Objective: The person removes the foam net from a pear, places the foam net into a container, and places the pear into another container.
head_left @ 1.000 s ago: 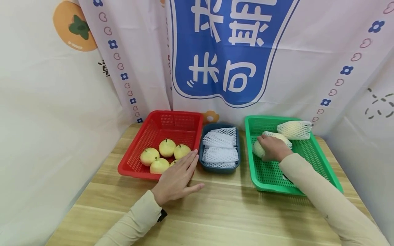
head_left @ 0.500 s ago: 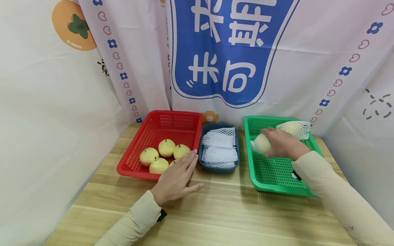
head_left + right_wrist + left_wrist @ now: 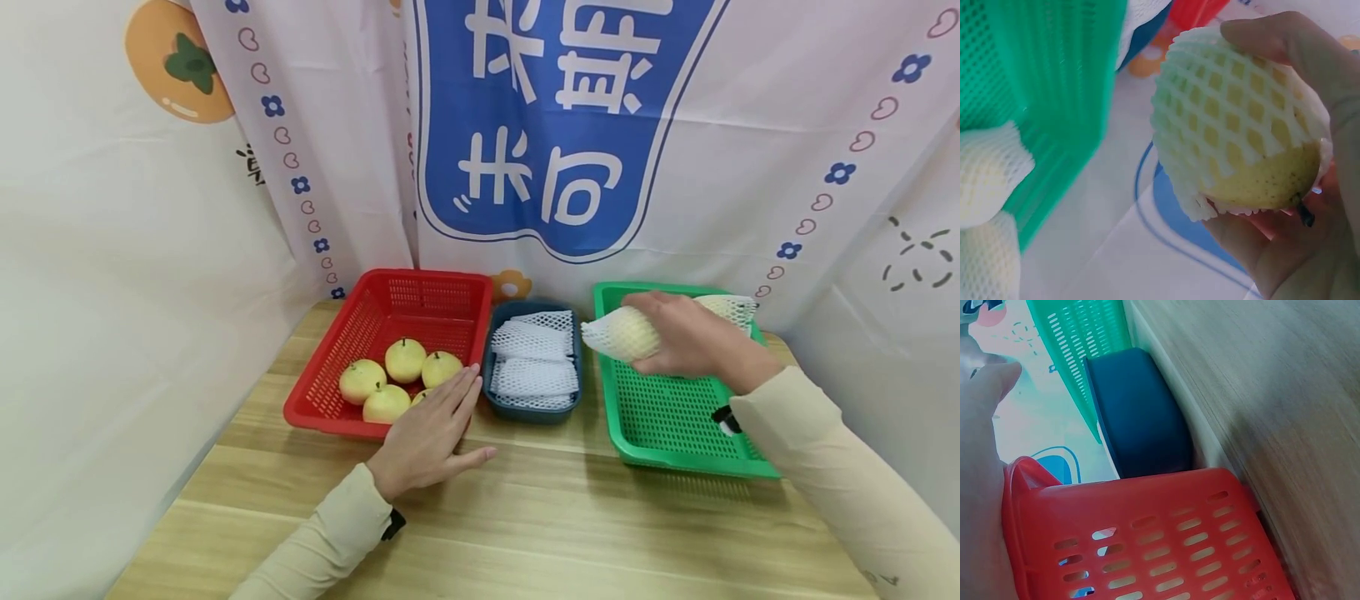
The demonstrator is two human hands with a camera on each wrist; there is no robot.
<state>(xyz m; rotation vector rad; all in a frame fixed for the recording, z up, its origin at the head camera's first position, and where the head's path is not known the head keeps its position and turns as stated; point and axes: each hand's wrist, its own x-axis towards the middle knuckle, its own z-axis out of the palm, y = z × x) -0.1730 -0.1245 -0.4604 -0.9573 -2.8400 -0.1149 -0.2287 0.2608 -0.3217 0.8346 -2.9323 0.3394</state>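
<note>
My right hand (image 3: 693,342) grips a pale yellow pear (image 3: 1266,175) wrapped in a white foam net sleeve (image 3: 1229,112). In the right wrist view the pear's stem end is bare, with thumb and fingers on opposite sides. The head view has this pear raised above the left part of the green basket (image 3: 697,462). My left hand (image 3: 431,433) lies with straight fingers on the front right rim of the red basket (image 3: 326,421), thumb spread. Several bare pears (image 3: 406,360) sit inside that basket, one partly hidden by the hand.
Between the baskets stands a dark blue tray (image 3: 534,414) with several white foam net sleeves (image 3: 536,377). More net-wrapped pears (image 3: 985,178) lie in the green basket. A printed curtain (image 3: 495,250) hangs behind the wooden table (image 3: 525,517).
My right hand has lifted the net-wrapped pear off the green basket's floor and turned it, the sleeve's loose end now over the left rim. My left hand has stayed still.
</note>
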